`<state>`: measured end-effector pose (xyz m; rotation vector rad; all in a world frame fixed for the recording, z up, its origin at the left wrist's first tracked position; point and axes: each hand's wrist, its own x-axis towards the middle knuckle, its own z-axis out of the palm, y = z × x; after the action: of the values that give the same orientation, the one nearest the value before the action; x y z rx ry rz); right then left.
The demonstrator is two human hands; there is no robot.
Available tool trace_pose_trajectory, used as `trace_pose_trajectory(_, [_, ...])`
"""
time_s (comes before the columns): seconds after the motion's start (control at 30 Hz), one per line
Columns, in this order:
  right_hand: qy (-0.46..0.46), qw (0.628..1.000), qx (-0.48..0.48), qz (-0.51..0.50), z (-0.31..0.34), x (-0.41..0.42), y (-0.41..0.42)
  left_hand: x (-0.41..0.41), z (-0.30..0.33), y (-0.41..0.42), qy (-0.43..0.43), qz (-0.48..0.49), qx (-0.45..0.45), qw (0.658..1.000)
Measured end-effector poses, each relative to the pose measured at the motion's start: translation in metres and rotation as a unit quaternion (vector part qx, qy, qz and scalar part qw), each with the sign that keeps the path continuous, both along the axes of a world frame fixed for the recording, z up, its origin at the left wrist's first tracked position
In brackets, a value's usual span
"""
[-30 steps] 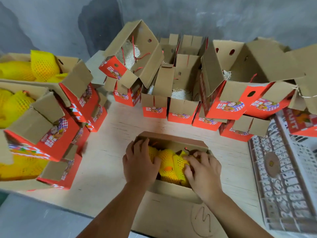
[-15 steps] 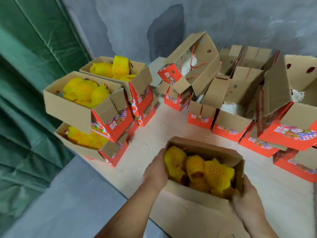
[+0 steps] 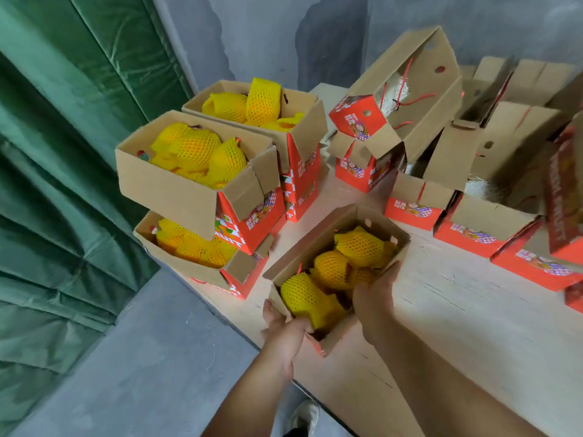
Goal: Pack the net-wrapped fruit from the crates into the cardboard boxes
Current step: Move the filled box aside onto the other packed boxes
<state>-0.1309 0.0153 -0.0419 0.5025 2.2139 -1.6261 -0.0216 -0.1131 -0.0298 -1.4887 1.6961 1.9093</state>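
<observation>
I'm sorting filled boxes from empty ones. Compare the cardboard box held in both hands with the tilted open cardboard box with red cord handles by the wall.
The held cardboard box is full of yellow net-wrapped fruit; the tilted cardboard box with red cord handles shows only pale straw-like padding. The left hand and right hand grip the held box; the tilted one leans on other boxes, untouched. Both are brown cardboard with red printed sides and open tops.

Open cardboard box (image 3: 296, 257) sits tilted on the table, packed with yellow net-wrapped fruit (image 3: 359, 247).
</observation>
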Motion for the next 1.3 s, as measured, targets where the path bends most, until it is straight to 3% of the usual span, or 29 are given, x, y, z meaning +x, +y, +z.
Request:
trace_pose_trajectory(0.03, [-0.003, 1.000, -0.014, 0.001, 0.002, -0.007, -0.006, -0.005, 0.000, -0.006, -0.011, -0.008, -0.046, 0.999])
trace_pose_trajectory(0.1, [-0.006, 0.999, -0.040, 0.026, 0.007, -0.026, -0.015, -0.014, 0.003, -0.018, 0.055, 0.019, -0.186, 0.981])
trace_pose_trajectory(0.17, [-0.001, 0.998, -0.054, 0.044, 0.013, -0.039, -0.031, -0.022, 0.005, -0.033, 0.149, 0.015, -0.357, 0.922])
trace_pose_trajectory(0.23, [-0.005, 0.996, -0.063, 0.059, 0.018, -0.045, -0.054, -0.033, 0.008, -0.046, 0.201, -0.087, -0.480, 0.849])
trace_pose_trajectory(0.27, [-0.015, 0.994, -0.074, 0.074, 0.019, -0.046, -0.065, -0.040, 0.010, -0.048, 0.234, -0.147, -0.499, 0.822])
trace_pose_trajectory(0.33, [-0.056, 0.988, -0.102, 0.104, 0.022, -0.045, -0.078, -0.056, 0.016, -0.049, 0.286, -0.237, -0.446, 0.815])
trace_pose_trajectory(0.5, [-0.101, 0.987, -0.085, 0.094, 0.042, -0.019, -0.047, -0.091, 0.026, -0.034, 0.307, -0.297, -0.268, 0.864])
trace_pose_trajectory(0.63, [-0.003, 0.994, -0.106, 0.025, 0.077, -0.007, -0.011, -0.115, 0.042, 0.014, 0.348, -0.330, -0.219, 0.850])
trace_pose_trajectory(0.73, [0.089, 0.994, -0.067, -0.018, 0.118, -0.015, 0.031, -0.139, 0.071, 0.065, 0.369, -0.367, -0.125, 0.845])
trace_pose_trajectory(0.83, [0.211, 0.975, 0.042, -0.058, 0.165, -0.033, 0.096, -0.166, 0.118, 0.123, 0.403, -0.418, -0.048, 0.813])
trace_pose_trajectory(0.9, [0.282, 0.941, 0.156, -0.099, 0.195, -0.052, 0.145, -0.190, 0.154, 0.163, 0.422, -0.443, -0.020, 0.791])
trace_pose_trajectory(1.0, [0.307, 0.913, 0.223, -0.151, 0.227, -0.081, 0.209, -0.227, 0.194, 0.220, 0.419, -0.472, 0.008, 0.776])
trace_pose_trajectory(1.13, [0.140, 0.969, 0.164, -0.123, 0.231, -0.109, 0.259, -0.256, 0.207, 0.274, 0.405, -0.519, -0.048, 0.751])
trace_pose_trajectory(1.2, [0.110, 0.962, 0.241, -0.073, 0.224, -0.115, 0.272, -0.265, 0.199, 0.289, 0.388, -0.531, -0.085, 0.748])
trace_pose_trajectory(1.3, [0.114, 0.908, 0.403, -0.018, 0.209, -0.122, 0.285, -0.267, 0.185, 0.301, 0.351, -0.548, -0.119, 0.750])
